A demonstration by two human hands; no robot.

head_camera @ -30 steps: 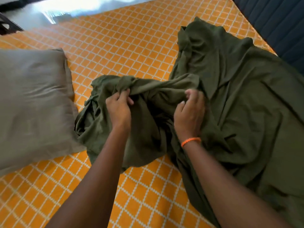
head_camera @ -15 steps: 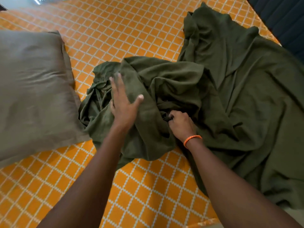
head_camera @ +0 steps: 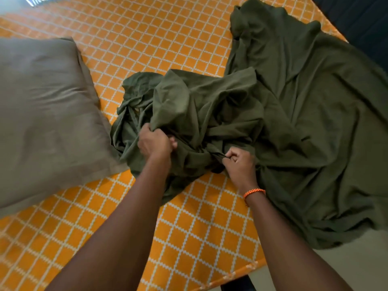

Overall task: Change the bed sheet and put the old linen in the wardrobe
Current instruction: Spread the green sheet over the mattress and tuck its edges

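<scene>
**Both hands bunched into the green sheet on the orange bed**

The dark green sheet (head_camera: pixel 283 122) lies rumpled across the orange bed cover (head_camera: pixel 157 38) with its white diamond lattice. Everything here is easiest placed from that sheet. Its near-left part is gathered into a heap of deep folds, while the rest spreads out flatter toward the right and spills over the bed's near-right edge.

The left hand (head_camera: pixel 154 142) is sunk into the left side of the heap, fingers curled tight round a fistful of cloth, a fold rising up from the grip. The right hand (head_camera: pixel 239 162) sits at the near edge of the heap, a little to the right of the other, knuckles up, with thumb and fingers pinching a twisted bit of the fabric. The two hands are apart, with a ridge of bunched sheet between them. An orange woven band (head_camera: pixel 254 192) circles the right wrist.

Left of the sheet, a grey-brown pillow (head_camera: pixel 46 114) rests on the cover, its near-right corner touching the heap's left edge. Beyond the sheet's far-right side a dark blue surface (head_camera: pixel 361 24) runs along the bed; I cannot tell what it is. Below the sheet's overhanging edge, a pale floor (head_camera: pixel 346 267) shows at the near-right.
</scene>
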